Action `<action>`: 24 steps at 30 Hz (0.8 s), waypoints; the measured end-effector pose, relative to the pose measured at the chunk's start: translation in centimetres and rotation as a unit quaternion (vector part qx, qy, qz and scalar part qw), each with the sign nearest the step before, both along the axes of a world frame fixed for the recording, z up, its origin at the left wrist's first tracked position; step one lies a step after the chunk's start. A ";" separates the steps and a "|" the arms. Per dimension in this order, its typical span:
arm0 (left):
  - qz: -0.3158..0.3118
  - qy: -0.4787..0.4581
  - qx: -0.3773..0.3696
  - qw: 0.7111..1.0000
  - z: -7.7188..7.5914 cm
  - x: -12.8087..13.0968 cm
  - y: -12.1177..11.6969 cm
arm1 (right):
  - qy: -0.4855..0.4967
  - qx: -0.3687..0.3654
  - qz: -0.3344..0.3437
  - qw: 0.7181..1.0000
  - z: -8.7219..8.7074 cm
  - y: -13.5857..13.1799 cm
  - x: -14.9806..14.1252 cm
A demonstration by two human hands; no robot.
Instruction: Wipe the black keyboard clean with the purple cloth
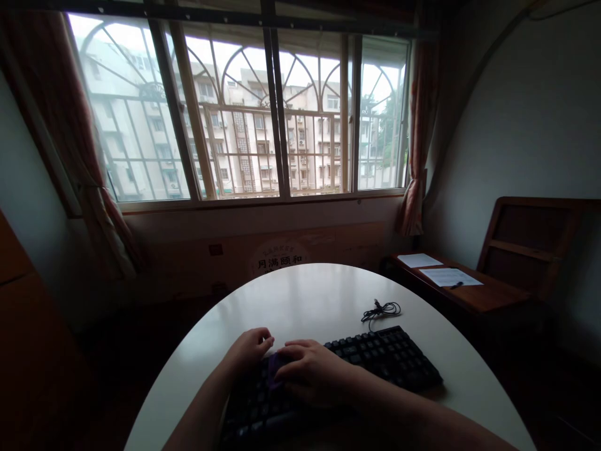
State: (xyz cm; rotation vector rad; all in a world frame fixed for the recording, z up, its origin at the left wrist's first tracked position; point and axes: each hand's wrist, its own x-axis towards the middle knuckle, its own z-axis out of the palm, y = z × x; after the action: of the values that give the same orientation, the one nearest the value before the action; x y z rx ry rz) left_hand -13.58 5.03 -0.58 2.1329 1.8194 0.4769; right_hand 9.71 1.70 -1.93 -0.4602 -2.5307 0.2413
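Observation:
A black keyboard (394, 358) lies at a slant on the white round table, its left part beneath my hands. My right hand (314, 371) is over the keys with its fingers bent around a small purple piece (274, 369), pressed against the keyboard. Whether this piece is a cloth or something firmer I cannot make out. At the keyboard's far left edge, my left hand (253, 346) is closed with curled fingers, gripping the edge there. Beyond the keyboard, its black cable (381, 309) is bundled in loops.
The round table (300, 294) has a curved edge. To the right, a brown wooden bench (498, 294) carries sheets of paper (451, 277) and a dark pen (456, 285). A printed cardboard panel (347, 241) stands below the barred window (244, 150), with curtains (416, 150) at its sides.

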 end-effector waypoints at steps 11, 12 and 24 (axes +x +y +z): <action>0.008 0.001 -0.007 1.000 -0.3 -0.2 0.3 | 0.018 -0.001 0.022 1.000 -0.1 0.1 0.0; 0.007 -0.002 -0.008 1.000 -0.3 -0.2 0.3 | 0.017 -0.001 0.021 1.000 -0.1 0.1 0.0; 0.002 -0.004 -0.002 1.000 -0.5 -0.4 0.4 | 0.037 0.004 0.012 0.999 -0.3 0.2 -0.2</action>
State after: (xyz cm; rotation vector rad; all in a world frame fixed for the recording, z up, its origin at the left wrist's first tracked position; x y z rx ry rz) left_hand -13.98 5.44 -1.05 2.1222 1.8200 0.4826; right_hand 9.53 1.88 -2.20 -0.4108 -2.4660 0.2519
